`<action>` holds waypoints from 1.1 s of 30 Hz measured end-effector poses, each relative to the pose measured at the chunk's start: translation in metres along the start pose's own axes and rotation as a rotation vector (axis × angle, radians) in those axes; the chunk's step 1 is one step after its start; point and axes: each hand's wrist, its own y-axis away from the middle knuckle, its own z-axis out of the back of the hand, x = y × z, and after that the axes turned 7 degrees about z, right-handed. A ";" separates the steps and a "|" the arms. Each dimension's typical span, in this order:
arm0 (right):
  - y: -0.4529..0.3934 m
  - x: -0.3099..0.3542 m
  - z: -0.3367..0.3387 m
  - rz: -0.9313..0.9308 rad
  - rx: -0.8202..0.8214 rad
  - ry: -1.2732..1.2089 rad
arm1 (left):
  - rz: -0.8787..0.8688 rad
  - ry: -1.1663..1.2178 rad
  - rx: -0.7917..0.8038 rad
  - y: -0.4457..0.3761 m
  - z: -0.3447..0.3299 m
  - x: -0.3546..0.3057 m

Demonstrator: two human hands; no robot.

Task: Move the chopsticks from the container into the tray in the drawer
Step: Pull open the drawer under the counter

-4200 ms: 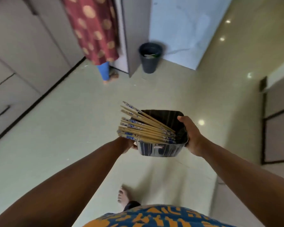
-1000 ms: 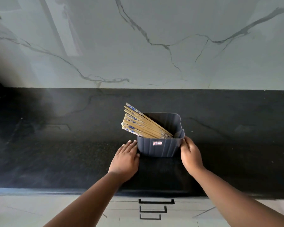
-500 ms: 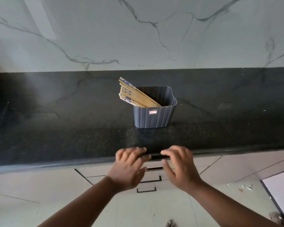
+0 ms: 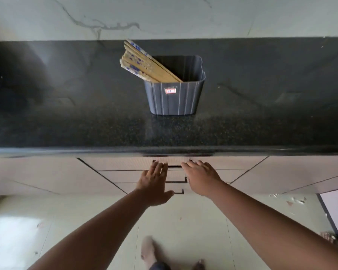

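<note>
A dark grey ribbed container stands on the black granite counter. Several wooden chopsticks with blue-patterned ends lean out of it toward the upper left. Below the counter edge, my left hand and my right hand reach with fingers spread to the top drawer front, fingertips at its black handle. The drawer is closed, so the tray is hidden. Neither hand holds anything.
Two more drawer fronts with black handles sit below the top one. A marble backsplash rises behind the counter. My feet stand on the pale tiled floor. Cabinet doors flank the drawers on both sides.
Both hands let go of the container after setting it on the counter, then dropped below the counter edge to the top drawer handle. The view tilted downward.
</note>
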 end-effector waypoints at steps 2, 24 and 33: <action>-0.006 0.003 -0.004 -0.045 -0.023 -0.039 | 0.047 0.041 -0.026 0.001 0.000 -0.007; 0.072 0.044 -0.035 0.022 0.000 -0.037 | 0.084 -0.029 -0.499 0.099 0.022 0.031; 0.147 0.086 -0.039 -0.007 0.046 -0.220 | -0.065 -0.096 -0.353 0.128 -0.005 0.048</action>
